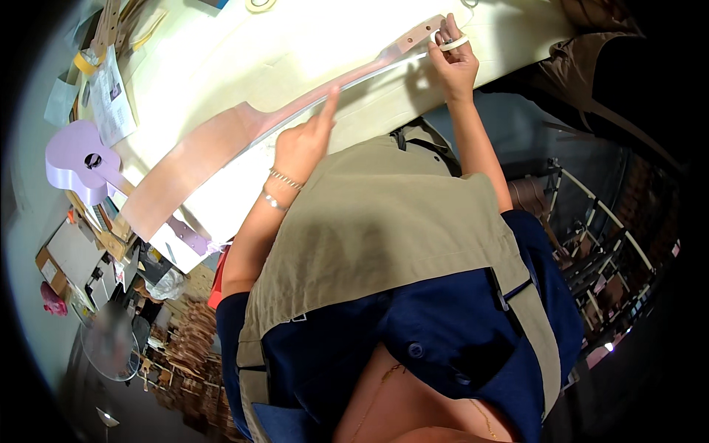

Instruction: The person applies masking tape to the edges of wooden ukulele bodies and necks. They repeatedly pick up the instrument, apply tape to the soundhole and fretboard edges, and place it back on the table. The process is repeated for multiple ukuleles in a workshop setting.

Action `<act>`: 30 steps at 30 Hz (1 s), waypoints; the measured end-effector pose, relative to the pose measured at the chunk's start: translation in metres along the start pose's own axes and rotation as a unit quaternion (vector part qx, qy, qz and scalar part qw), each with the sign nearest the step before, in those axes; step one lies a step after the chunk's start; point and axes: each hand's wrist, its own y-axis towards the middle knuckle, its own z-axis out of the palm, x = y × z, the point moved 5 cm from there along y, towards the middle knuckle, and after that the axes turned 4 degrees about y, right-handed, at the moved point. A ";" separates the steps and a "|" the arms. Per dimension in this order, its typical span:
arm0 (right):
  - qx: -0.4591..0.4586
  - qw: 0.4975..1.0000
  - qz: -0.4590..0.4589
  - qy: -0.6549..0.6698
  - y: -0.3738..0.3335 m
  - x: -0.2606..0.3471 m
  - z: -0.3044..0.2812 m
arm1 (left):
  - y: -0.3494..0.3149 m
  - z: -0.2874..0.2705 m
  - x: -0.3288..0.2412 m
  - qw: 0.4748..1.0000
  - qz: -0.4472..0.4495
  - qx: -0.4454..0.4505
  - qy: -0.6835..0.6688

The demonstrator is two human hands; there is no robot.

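An unfinished wooden ukulele (pixel 193 164) lies on its side on the pale worktable, its body at the left and its neck running up to the right. The headstock (pixel 421 33) at the far end has several small holes. Along the neck's near edge runs a thin white strip of tape (pixel 377 71). My left hand (pixel 304 148) has its index finger stretched out against the neck, the other fingers loosely curled and holding nothing. Beside the headstock, my right hand (pixel 453 66) grips a roll of white tape (pixel 454 43).
At the left a lilac ukulele (pixel 77 159) stands by the table edge, near a printed sheet (pixel 111 103) and a yellow tape roll (pixel 86 63). Another tape roll (pixel 261 4) lies at the far edge. A person in dark clothing (pixel 591 81) is close on the right.
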 end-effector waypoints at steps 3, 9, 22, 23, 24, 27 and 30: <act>0.003 1.000 -0.002 -0.018 0.001 0.000 0.002 | 0.035 0.025 -0.026 0.999 0.011 0.032 -0.037; -0.002 0.999 -0.007 -0.040 0.001 0.000 0.002 | 0.081 0.009 -0.051 0.999 0.035 -0.007 -0.008; -0.115 0.942 -0.127 -0.288 -0.026 0.051 0.007 | 0.121 0.048 0.020 0.752 -0.309 0.355 -0.462; -0.098 0.976 -0.048 -0.190 -0.034 0.040 0.007 | 0.122 0.050 0.021 0.751 -0.313 0.360 -0.456; -0.080 0.992 0.034 -0.091 -0.045 0.028 0.008 | 0.124 0.051 0.020 0.755 -0.310 0.361 -0.451; -0.279 0.946 0.126 0.107 -0.069 0.022 -0.025 | 0.123 0.046 0.019 0.768 -0.311 0.352 -0.435; -0.302 0.948 0.097 0.023 -0.062 0.035 -0.086 | 0.118 0.044 0.018 0.780 -0.296 0.336 -0.437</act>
